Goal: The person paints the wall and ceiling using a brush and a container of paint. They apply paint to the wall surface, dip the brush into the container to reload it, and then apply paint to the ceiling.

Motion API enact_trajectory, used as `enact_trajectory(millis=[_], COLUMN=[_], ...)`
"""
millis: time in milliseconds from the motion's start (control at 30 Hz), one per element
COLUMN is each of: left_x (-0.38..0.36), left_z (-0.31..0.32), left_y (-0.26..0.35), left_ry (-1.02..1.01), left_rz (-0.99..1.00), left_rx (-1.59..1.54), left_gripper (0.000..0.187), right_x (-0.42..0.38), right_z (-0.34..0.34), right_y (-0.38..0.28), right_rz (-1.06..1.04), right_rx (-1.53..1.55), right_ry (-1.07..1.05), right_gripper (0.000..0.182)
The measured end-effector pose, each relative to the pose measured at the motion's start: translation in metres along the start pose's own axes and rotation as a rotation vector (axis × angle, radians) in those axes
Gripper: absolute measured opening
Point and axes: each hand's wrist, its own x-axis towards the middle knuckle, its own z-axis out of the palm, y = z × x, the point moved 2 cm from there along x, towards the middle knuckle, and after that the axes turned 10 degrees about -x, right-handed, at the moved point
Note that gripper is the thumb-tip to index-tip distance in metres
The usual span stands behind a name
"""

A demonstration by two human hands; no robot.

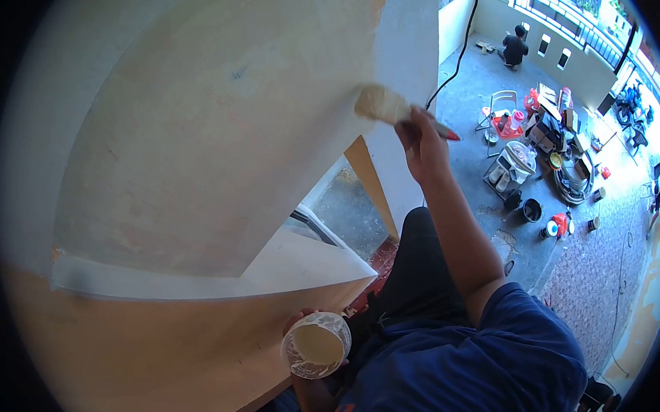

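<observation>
My right hand [423, 144] grips a paintbrush [382, 105] by its handle, whose red end pokes out behind the fingers. Its wide, cream-coated bristles lie against the wall [223, 113], near the edge where the patchy surface meets a white strip. Low in front of my body, my left hand [295, 322] is wrapped round a clear plastic tub [316, 345] with cream paint inside and smears along its rim. Most of the left fingers are hidden behind the tub.
Below the wall runs a white ledge [157, 283] above an orange-tan face. Far down on the floor are a folding chair [504, 103], a black bucket [532, 210] and piled boxes [550, 131]. A person [514, 48] crouches by the far wall. A black cable [457, 68] hangs nearby.
</observation>
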Motion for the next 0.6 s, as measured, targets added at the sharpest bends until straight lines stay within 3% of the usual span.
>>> enact_trajectory(millis=[167,300,367,500,600], left_x=[0.001,-0.009,-0.004,0.013,0.017], left_z=[0.006,0.002,-0.001,-0.001,0.003], left_y=[0.007,0.001,-0.001,0.000,0.004], left_ry=[-0.003,0.051,-0.037,-0.076,-0.107], left_rz=[-0.025,-0.054,-0.084,-0.048,-0.050], left_rx=[-0.066,-0.073,0.006,0.019,0.018], left_gripper=[0.113,0.121,0.120,0.119,0.118], right_x=[0.015,-0.017,-0.031,-0.041,-0.037], right_z=[0.011,-0.033,-0.055,-0.041,0.011], right_y=[0.017,0.064,0.080,0.053,0.007], right_rz=[-0.214,-0.099,-0.065,-0.063,-0.118], right_rx=[0.049,-0.205,-0.276,-0.186,-0.164], right_ry=[0.035,0.194,0.244,0.315,0.200], right_gripper=[0.024,0.027,0.025,0.022,0.023])
